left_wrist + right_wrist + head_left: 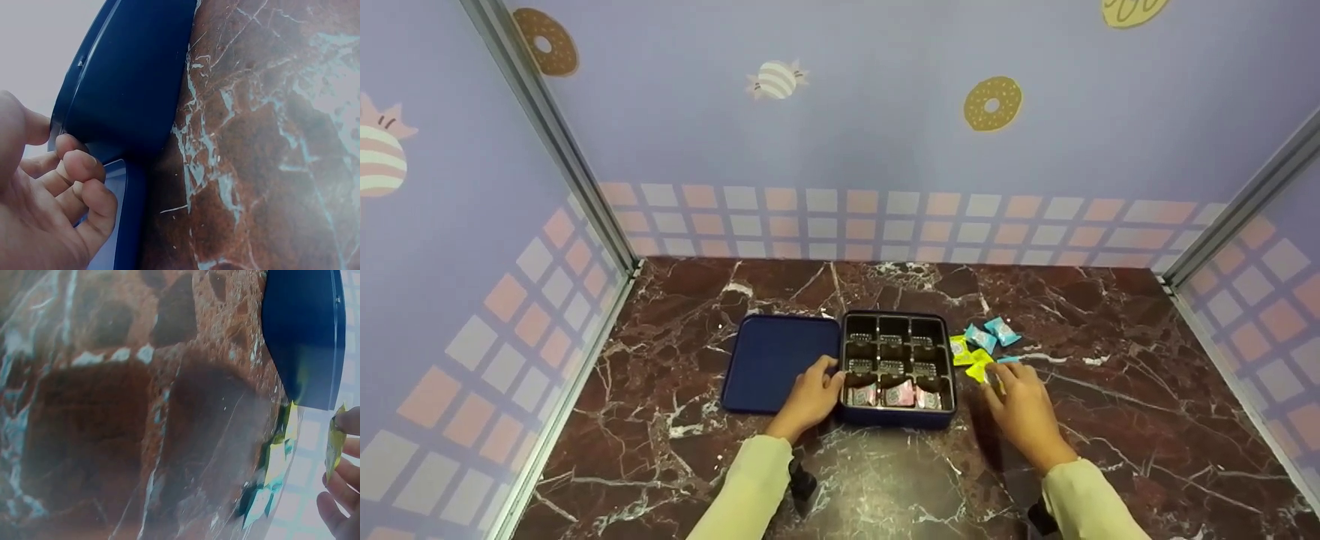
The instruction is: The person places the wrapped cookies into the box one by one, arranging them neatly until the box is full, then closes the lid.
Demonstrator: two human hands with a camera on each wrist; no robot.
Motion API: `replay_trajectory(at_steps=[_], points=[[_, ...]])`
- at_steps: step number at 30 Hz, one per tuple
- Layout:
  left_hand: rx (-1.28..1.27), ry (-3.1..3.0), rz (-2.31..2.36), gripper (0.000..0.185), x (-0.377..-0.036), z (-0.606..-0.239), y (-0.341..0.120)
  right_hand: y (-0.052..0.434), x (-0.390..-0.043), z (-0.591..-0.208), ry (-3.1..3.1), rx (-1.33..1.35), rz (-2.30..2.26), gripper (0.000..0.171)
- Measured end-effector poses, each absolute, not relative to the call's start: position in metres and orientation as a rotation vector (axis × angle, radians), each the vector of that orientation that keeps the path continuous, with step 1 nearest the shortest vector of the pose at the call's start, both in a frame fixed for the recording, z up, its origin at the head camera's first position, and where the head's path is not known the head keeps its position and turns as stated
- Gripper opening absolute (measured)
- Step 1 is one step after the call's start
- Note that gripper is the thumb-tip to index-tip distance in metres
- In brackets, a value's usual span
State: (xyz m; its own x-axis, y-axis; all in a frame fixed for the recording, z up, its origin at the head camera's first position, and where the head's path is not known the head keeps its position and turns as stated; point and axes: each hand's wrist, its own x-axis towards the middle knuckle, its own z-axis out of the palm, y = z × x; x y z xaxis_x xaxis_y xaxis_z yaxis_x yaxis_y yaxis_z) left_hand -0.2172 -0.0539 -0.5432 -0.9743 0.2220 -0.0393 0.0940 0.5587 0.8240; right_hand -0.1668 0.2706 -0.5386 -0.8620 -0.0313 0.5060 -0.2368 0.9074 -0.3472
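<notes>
A dark blue box (897, 417) with a compartmented tray stands on the marble table; three pink sweets (898, 394) fill its front row. Its lid (771, 363) lies flat on the left. My left hand (819, 390) grips the box's left front corner, thumb at the rim; in the left wrist view its curled fingers (81, 169) hold the box wall (129, 84). My right hand (999, 377) is just right of the box and pinches a yellow sweet (335, 445) from a small heap of yellow (961, 350) and light blue sweets (992, 334).
The brown marble table (1110, 420) is closed in by lilac panels at the back and both sides, with metal posts in the corners. More loose sweets (264, 489) show beside the box wall (304, 337) in the right wrist view.
</notes>
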Motion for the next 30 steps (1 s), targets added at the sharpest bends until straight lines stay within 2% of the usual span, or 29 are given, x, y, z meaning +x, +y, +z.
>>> replay_trajectory(at_steps=[19, 30], points=[[0.272, 2.641, 1.403, 0.031, -0.218, -0.542, -0.054, 0.245, -0.184, -0.529, -2.537, 0.305, 0.562, 0.026], [0.275, 2.644, 1.396, 0.032, -0.217, -0.543, -0.054, 0.237, -0.186, -0.525, -2.565, 0.335, 0.559, 0.035]])
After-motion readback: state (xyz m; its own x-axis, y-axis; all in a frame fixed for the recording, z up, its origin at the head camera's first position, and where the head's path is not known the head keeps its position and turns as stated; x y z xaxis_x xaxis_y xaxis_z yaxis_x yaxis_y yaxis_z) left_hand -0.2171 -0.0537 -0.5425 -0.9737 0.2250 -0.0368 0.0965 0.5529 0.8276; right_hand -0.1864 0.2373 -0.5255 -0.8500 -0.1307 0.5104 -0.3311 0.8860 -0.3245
